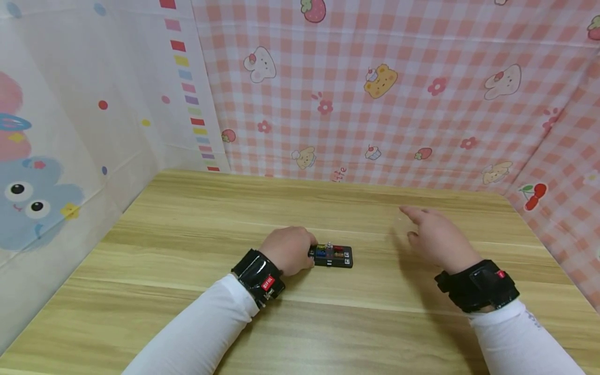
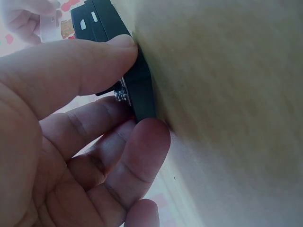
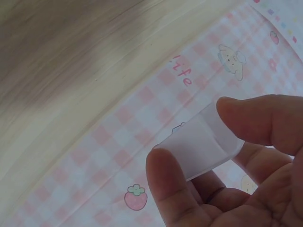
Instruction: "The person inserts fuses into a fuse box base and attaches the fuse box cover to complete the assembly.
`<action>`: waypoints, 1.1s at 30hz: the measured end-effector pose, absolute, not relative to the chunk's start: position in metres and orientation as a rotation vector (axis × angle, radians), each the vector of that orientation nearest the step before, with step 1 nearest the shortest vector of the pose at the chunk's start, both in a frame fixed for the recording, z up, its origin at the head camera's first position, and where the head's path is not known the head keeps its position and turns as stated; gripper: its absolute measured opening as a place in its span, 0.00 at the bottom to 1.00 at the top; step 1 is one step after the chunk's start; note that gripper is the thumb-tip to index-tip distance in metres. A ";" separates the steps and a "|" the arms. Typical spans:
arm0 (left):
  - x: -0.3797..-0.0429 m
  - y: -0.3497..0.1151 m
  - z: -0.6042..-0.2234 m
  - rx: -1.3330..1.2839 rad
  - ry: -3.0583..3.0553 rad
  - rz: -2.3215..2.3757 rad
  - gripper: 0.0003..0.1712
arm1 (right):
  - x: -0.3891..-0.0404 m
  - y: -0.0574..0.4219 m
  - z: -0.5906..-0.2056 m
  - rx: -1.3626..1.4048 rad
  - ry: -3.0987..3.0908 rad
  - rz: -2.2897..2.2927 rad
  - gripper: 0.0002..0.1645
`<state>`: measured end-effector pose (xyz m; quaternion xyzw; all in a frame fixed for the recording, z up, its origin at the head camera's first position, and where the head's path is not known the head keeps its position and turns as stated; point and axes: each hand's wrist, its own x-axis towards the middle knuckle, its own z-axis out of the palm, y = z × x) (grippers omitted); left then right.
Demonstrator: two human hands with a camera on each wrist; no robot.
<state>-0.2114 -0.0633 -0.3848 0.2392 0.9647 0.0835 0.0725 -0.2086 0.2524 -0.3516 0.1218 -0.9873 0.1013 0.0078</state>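
Note:
My left hand [image 1: 288, 251] grips the left end of a small black fuse block [image 1: 348, 257] on the table. Red, yellow, blue and orange blade fuses and a metal stud show on its top. In the left wrist view the thumb and fingers pinch the end of the block [image 2: 143, 87], whose underside lies against the wood. To the right and apart from it, my right hand [image 1: 438, 238] holds a clear plastic cover [image 3: 196, 146] above the table. Thumb and fingertip press on its opposite ends. The cover is faint in the head view.
The wood-grain table [image 1: 300, 323] stretches around both hands. A pink checked cloth [image 1: 347, 125] hangs along its back edge and right side. A white printed cloth [image 1: 126, 78] hangs on the left.

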 end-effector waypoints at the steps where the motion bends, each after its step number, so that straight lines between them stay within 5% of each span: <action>1: -0.211 -0.063 -0.385 0.718 2.899 0.253 0.25 | -0.208 0.251 -0.352 0.392 -3.079 0.314 0.38; 33: -0.214 -0.064 -0.386 0.718 2.891 0.285 0.23 | -0.191 0.192 -0.356 0.642 -2.931 0.516 0.28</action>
